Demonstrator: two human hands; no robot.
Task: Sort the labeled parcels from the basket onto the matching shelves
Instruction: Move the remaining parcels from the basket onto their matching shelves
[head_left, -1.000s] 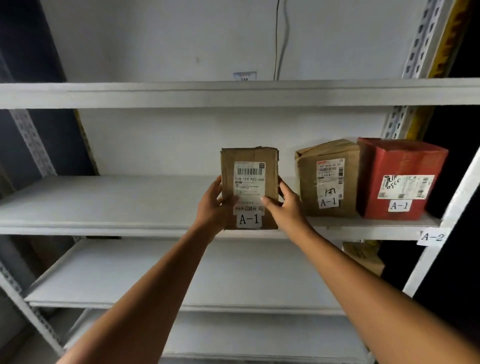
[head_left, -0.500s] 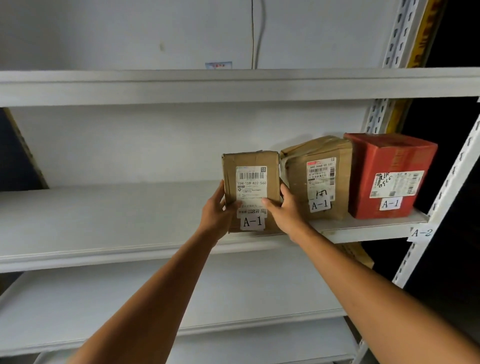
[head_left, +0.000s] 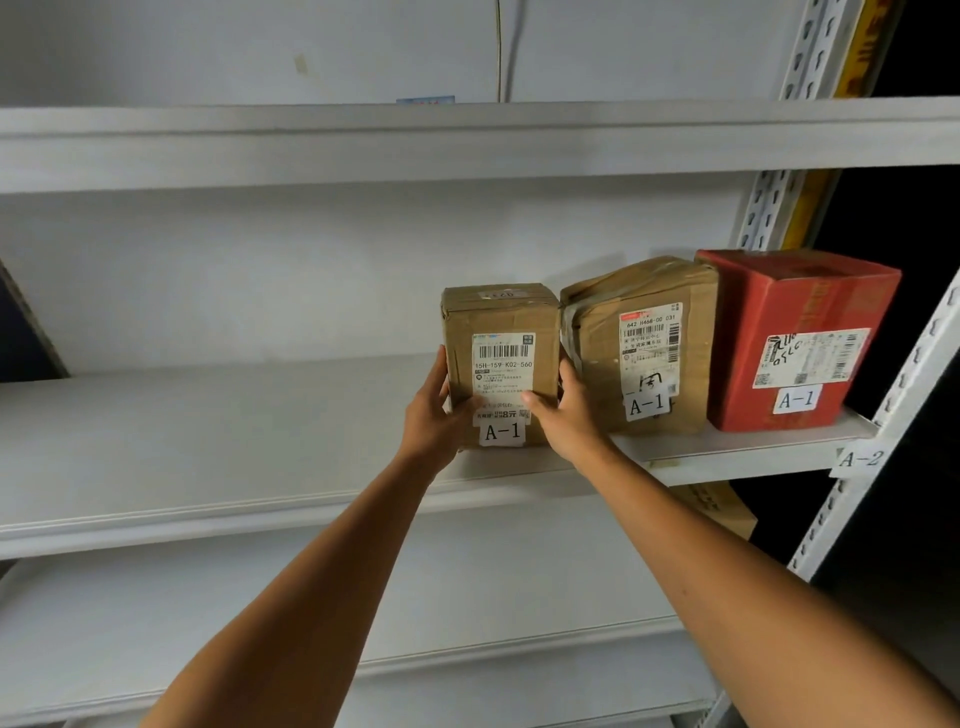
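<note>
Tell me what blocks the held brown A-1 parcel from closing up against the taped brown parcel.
Only the right hand: its fingers sit in the narrow gap between the small brown cardboard parcel and the taped brown cardboard parcel. Nothing else visible lies between them on the white metal shelf.

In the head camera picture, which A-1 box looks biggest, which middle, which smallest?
1. red box: largest.
2. crumpled brown parcel: a bit smaller.
3. slim brown parcel, the one being held: smallest.
They stand side by side, so nearness hardly matters.
</note>
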